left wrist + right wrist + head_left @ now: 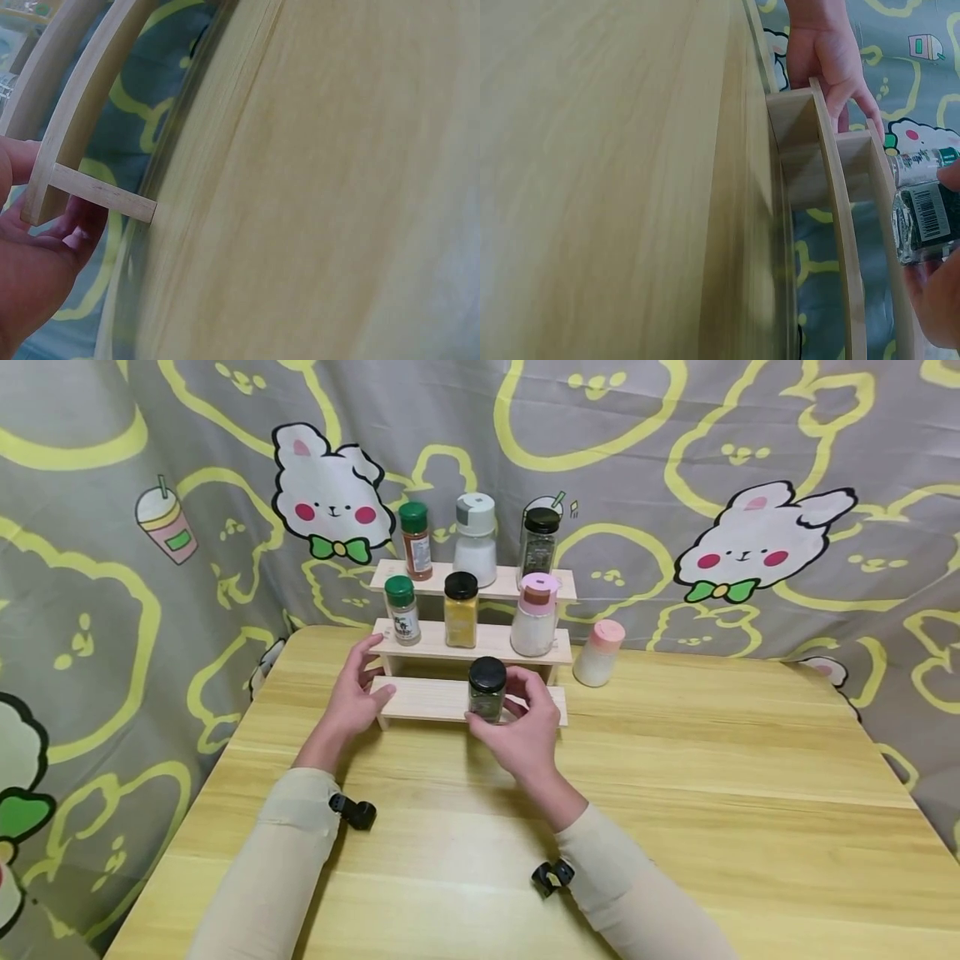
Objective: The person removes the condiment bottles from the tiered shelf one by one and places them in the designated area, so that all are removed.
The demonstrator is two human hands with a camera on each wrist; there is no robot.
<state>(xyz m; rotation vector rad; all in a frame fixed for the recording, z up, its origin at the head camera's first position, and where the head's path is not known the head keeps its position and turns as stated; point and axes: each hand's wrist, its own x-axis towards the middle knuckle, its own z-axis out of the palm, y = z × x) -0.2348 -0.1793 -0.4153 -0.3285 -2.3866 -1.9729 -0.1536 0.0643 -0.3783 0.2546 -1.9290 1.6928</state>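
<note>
A three-step wooden spice rack (427, 700) stands at the far side of the table. My right hand (525, 727) grips a glass jar with a black lid (487, 688) on the lowest step; the jar (924, 222) shows its barcode in the right wrist view. My left hand (356, 693) holds the rack's left end, thumb on the lowest step and fingers up at the middle step. The left wrist view shows that hand (37, 255) against the rack's side post (97, 193).
The upper steps carry two green-lidded jars (402, 608), a yellow spice jar (461, 608), a pink-capped shaker (535, 614), a white shaker (475, 539) and a dark-lidded jar (539, 543). A pink-capped bottle (598, 652) stands on the table (675, 793) right of the rack. A patterned curtain hangs behind.
</note>
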